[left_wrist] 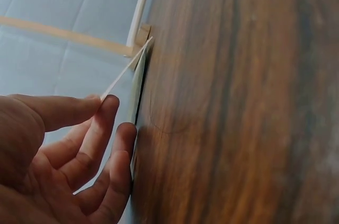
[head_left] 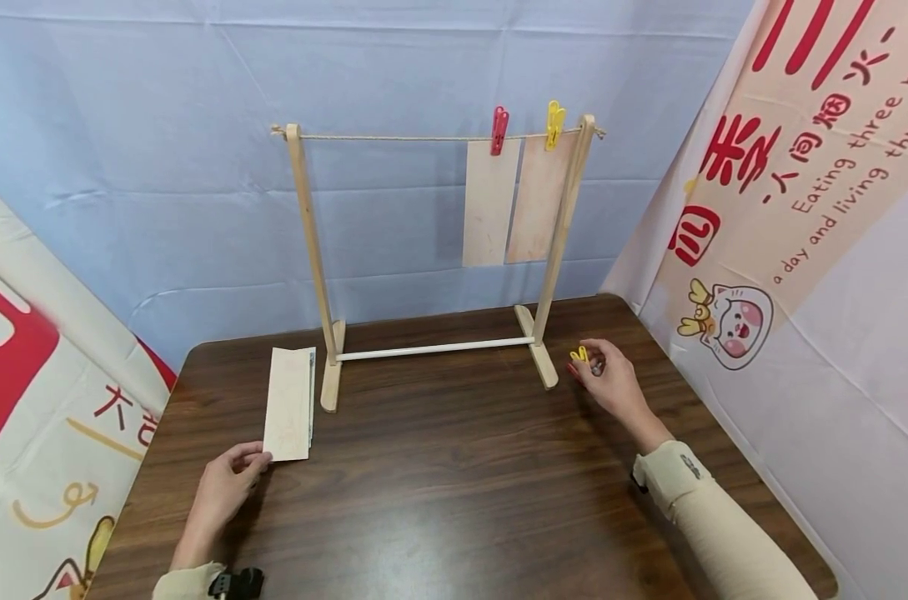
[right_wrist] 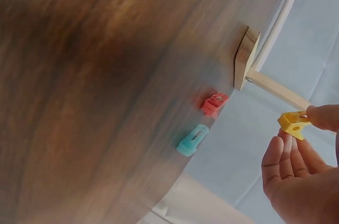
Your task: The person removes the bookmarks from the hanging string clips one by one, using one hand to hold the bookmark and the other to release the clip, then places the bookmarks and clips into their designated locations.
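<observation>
At the table's left, my left hand (head_left: 227,487) pinches the near left corner of a pale blank card (head_left: 288,404) between thumb and index finger. The left wrist view shows this card (left_wrist: 124,70) edge-on, tilted up off other cards (left_wrist: 137,83) lying on the table. On the right, my right hand (head_left: 611,379) holds a yellow clothespin (right_wrist: 294,124) between thumb and fingers, raised off the tabletop. Below it lie a red clothespin (right_wrist: 214,105) and a turquoise clothespin (right_wrist: 193,140); the right hand largely hides these two in the head view.
A wooden rack (head_left: 307,225) with a string (head_left: 393,138) stands at the back. Two pale cards hang near its right post, one by a red clothespin (head_left: 499,131), one by a yellow clothespin (head_left: 554,125). A white rod (head_left: 434,347) joins its feet. Cloth backdrops surround the table.
</observation>
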Tool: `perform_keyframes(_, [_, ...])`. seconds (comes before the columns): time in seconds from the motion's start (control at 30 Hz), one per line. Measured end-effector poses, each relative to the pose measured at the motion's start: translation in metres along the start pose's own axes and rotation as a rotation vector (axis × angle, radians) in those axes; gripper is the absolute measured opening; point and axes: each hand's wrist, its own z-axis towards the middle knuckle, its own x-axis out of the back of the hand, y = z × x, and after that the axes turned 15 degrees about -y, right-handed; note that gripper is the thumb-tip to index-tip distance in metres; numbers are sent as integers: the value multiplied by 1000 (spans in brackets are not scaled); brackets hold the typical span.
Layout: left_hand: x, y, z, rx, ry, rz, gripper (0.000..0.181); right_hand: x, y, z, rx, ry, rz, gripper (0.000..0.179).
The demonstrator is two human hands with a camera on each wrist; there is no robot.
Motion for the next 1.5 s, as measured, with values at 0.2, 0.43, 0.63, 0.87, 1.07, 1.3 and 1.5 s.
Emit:
perform_keyframes(0.2, [0, 1, 1, 0, 5, 11, 39, -1, 5, -2, -28, -13, -18, 36])
perform_keyframes(0.43, [-2, 0, 2, 0, 18, 38, 40, -4, 12, -8, -62, -53, -59, 35])
perform_keyframes(0.63, [-2, 0, 1, 0, 28, 77, 41, -2, 15, -13, -111, -79, -80, 33])
perform_keyframes(0.87, [-3, 0, 1, 14, 19, 87, 42, -1, 19, -19, -185, -121, -93, 37])
perform_keyframes(1.07, [-5, 0, 3, 12, 33, 70, 41, -1, 21, -21, -240, -168, -87, 38])
perform_keyframes(1.3, [-6, -1, 4, 23, 41, 79, 40, -3, 25, -19, -286, -200, -115, 38])
perform_keyframes(1.5, [-6, 0, 3, 42, 37, 86, 41, -3, 25, -19, -296, -231, -130, 35])
